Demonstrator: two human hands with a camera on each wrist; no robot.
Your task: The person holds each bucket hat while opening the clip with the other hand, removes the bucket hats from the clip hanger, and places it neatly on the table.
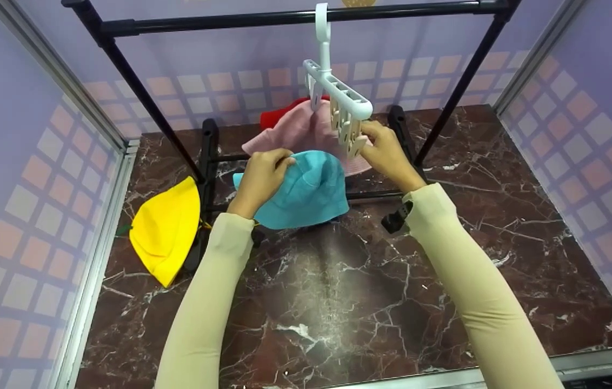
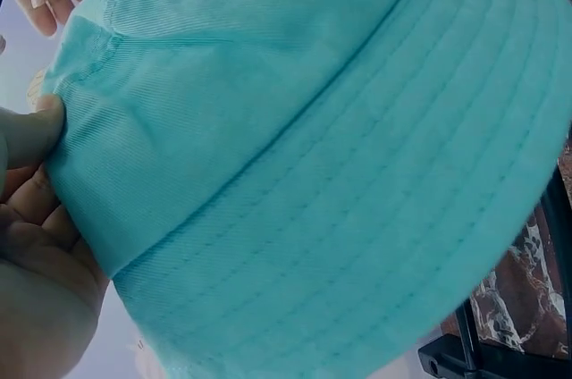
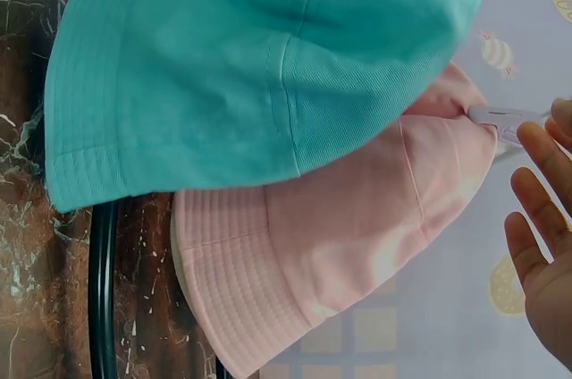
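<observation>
A turquoise bucket hat [image 1: 306,194] hangs crown up from my left hand [image 1: 264,178], whose thumb and fingers pinch the side of its crown. The hat nearly fills the left wrist view. My right hand [image 1: 387,154] is beside the near end of a white clip hanger [image 1: 341,92], its fingers [image 3: 542,205] extended in the right wrist view; the hanger's clips partly hide them in the head view. Behind the turquoise hat, a pink bucket hat [image 3: 349,218] hangs with its crown in one of the clips. Something red [image 1: 273,119], partly hidden, shows behind the pink hat.
The hanger hooks over the black top bar [image 1: 219,21] of a rack. A yellow bucket hat [image 1: 168,232] lies at the left, against the rack's black foot [image 1: 207,162]. Patterned walls stand around the dark marbled floor [image 1: 338,302].
</observation>
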